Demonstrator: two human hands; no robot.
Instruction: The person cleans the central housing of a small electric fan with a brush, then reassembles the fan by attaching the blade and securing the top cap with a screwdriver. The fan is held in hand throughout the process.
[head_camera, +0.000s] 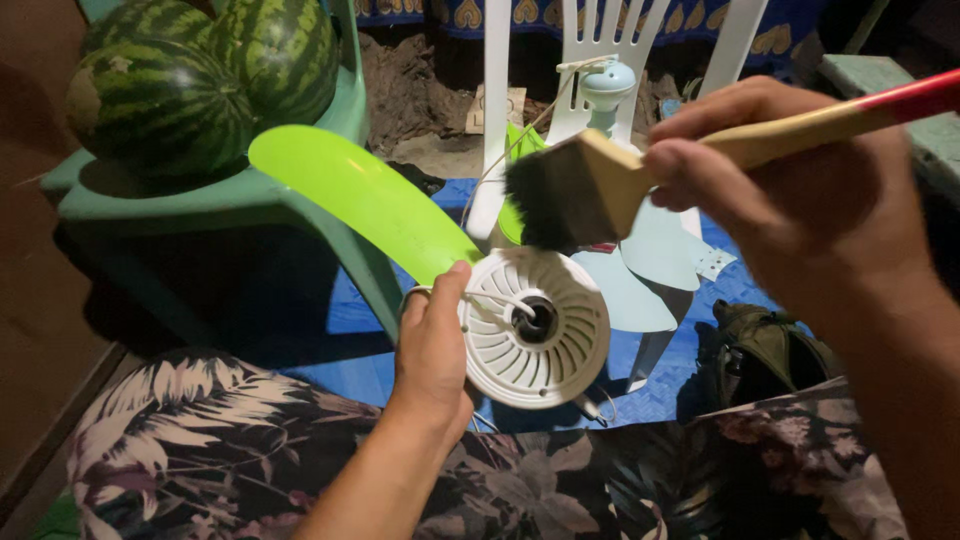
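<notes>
My left hand (432, 350) grips the left side of a round white fan motor housing (535, 330) with vent slits and a dark hole in its middle. A bright green fan blade (360, 195) sticks out from it up to the left. My right hand (800, 190) holds a paintbrush (590, 185) with a wooden ferrule, black bristles and a red-ended handle. The bristles hover just above the housing's top edge, close to touching it.
Two striped watermelons (210, 75) rest on a green plastic chair (200, 195) at the upper left. A white plastic chair (610, 60) stands behind, with pale blue fan parts (640, 270) on it. A dark bag (760, 350) lies at right. My floral-patterned shorts (250, 450) fill the bottom.
</notes>
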